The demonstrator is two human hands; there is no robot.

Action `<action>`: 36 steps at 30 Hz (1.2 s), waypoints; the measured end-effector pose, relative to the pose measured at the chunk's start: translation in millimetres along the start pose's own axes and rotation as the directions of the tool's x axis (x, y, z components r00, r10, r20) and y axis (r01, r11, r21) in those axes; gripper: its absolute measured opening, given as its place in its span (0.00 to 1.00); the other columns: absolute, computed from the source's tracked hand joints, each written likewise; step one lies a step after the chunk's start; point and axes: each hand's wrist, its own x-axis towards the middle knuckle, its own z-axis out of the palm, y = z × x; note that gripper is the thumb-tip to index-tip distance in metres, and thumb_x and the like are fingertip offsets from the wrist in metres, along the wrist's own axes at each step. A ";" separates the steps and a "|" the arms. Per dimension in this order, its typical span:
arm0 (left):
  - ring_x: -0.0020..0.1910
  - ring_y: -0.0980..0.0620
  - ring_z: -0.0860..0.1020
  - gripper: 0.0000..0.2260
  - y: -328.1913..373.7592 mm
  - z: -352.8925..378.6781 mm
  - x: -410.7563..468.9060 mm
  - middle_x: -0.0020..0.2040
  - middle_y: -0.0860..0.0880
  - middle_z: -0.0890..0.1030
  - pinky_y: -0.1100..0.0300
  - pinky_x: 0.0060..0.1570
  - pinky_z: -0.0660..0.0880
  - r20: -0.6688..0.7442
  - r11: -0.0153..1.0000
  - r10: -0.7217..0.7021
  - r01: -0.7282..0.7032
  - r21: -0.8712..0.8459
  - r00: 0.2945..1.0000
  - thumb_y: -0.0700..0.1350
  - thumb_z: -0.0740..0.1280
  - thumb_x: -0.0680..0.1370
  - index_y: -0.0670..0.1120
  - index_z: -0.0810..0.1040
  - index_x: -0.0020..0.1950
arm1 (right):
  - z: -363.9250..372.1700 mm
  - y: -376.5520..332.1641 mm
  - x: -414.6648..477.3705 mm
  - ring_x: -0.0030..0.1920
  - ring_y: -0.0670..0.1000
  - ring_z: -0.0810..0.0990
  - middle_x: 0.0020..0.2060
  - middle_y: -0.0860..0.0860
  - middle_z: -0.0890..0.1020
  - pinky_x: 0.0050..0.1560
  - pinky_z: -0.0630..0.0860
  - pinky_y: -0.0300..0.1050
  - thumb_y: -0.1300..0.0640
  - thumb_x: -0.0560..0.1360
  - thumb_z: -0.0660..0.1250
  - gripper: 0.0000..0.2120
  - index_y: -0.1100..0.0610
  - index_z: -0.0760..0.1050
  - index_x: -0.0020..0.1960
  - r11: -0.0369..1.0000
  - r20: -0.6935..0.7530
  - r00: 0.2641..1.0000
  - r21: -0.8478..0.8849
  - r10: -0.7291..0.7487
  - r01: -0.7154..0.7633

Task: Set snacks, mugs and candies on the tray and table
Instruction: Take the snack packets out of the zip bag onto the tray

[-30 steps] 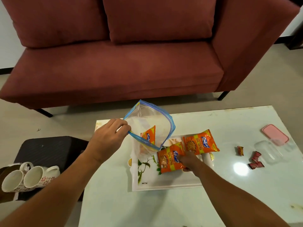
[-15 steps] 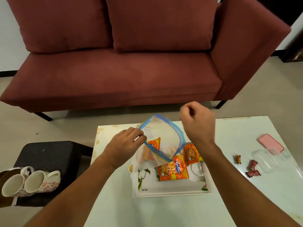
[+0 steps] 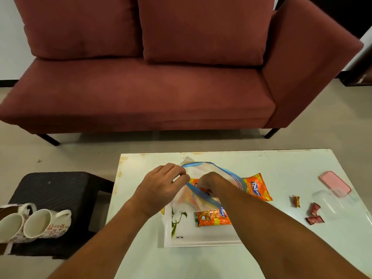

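Note:
My left hand (image 3: 164, 187) pinches the blue rim of a clear zip bag (image 3: 198, 204) and holds it up over the white floral tray (image 3: 201, 241). My right hand (image 3: 211, 183) is inside the bag's mouth, its fingers curled onto an orange snack packet (image 3: 194, 183) in there. Two more orange packets lie on the tray, one in the middle (image 3: 213, 217) and one at the far right edge (image 3: 256, 187). Three wrapped candies (image 3: 315, 214) lie on the table to the right. Two floral mugs (image 3: 45, 224) rest on their sides at the far left.
The white table (image 3: 261, 162) carries a clear container (image 3: 330, 200) and its pink lid (image 3: 335, 183) near the right edge. A black stool (image 3: 56, 190) stands left of the table, under the mugs. A red sofa (image 3: 141, 93) lies beyond the table.
My right hand let go of the packets on the tray, rose, then dropped into the bag's mouth. My left hand lowered the bag towards the tray.

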 end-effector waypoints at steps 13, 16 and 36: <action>0.48 0.47 0.79 0.11 -11.4 5.9 -10.8 0.51 0.45 0.82 0.56 0.40 0.80 -0.001 0.999 -0.053 0.053 0.003 0.999 0.44 0.75 0.76 0.45 0.77 0.55 | -14.3 -28.8 -54.8 0.35 0.52 0.83 0.38 0.55 0.83 0.31 0.79 0.41 0.54 0.75 0.67 0.09 0.60 0.79 0.45 0.941 -0.132 0.983 0.294 -0.130 0.165; 0.48 0.47 0.80 0.12 -18.4 0.4 -5.9 0.52 0.45 0.81 0.55 0.40 0.80 0.062 0.998 -0.066 0.066 0.010 0.996 0.47 0.76 0.75 0.46 0.78 0.55 | -51.1 -20.5 -91.9 0.40 0.54 0.87 0.44 0.56 0.85 0.37 0.84 0.46 0.54 0.75 0.67 0.11 0.60 0.80 0.52 0.889 -0.137 0.967 0.384 -0.214 0.251; 0.42 0.46 0.77 0.10 -34.8 -22.2 29.6 0.45 0.46 0.79 0.54 0.35 0.74 -0.038 0.965 -0.181 0.185 0.185 0.983 0.41 0.77 0.73 0.45 0.78 0.50 | -116.3 157.7 -78.8 0.48 0.58 0.83 0.51 0.57 0.82 0.48 0.84 0.54 0.46 0.75 0.71 0.18 0.57 0.75 0.58 0.895 -0.456 0.887 0.420 0.065 0.150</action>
